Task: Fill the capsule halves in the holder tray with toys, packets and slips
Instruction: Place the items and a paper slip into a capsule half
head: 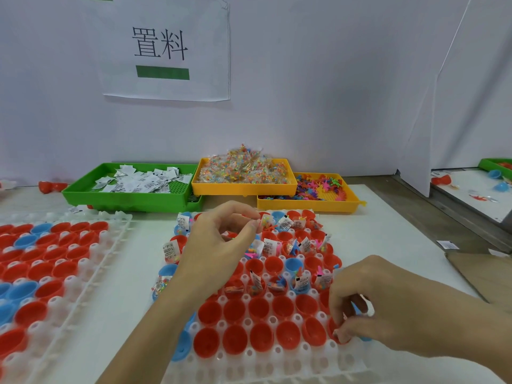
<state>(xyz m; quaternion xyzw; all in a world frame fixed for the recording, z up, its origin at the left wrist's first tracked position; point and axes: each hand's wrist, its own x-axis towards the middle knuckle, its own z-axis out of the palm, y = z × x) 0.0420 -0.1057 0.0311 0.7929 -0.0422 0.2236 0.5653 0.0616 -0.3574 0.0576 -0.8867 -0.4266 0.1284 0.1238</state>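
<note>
Left hand (221, 239): forearm enters from the lower left and reaches diagonally across the holder tray (277, 361). The hand is raised over the tray's middle rows, fingers curled, thumb and forefinger pinched together at the tips near a filled capsule in the far rows. What the pinch holds is too small to make out.

Right hand (368, 306): forearm enters from the lower right. The hand is lowered at the tray's right edge, fingers bent downward with the tips at the rim of a red capsule half (339, 332) in the nearest row. Whether it grips an item there cannot be told.

Holder tray: white, translucent, lying on the white table (388, 231) directly before the person. The far rows of capsule halves carry toys, packets and printed slips (285, 223); the two nearest rows of red halves (260, 309) stand unfilled.

A second holder tray (83, 273), with red and blue halves, lies to the left. Along the wall stand a green bin (124, 199) of white slips, a yellow bin (243, 189) heaped with clear packets, and another yellow bin (313, 206) of loose coloured toys. A paper sign (166, 48) hangs above.
</note>
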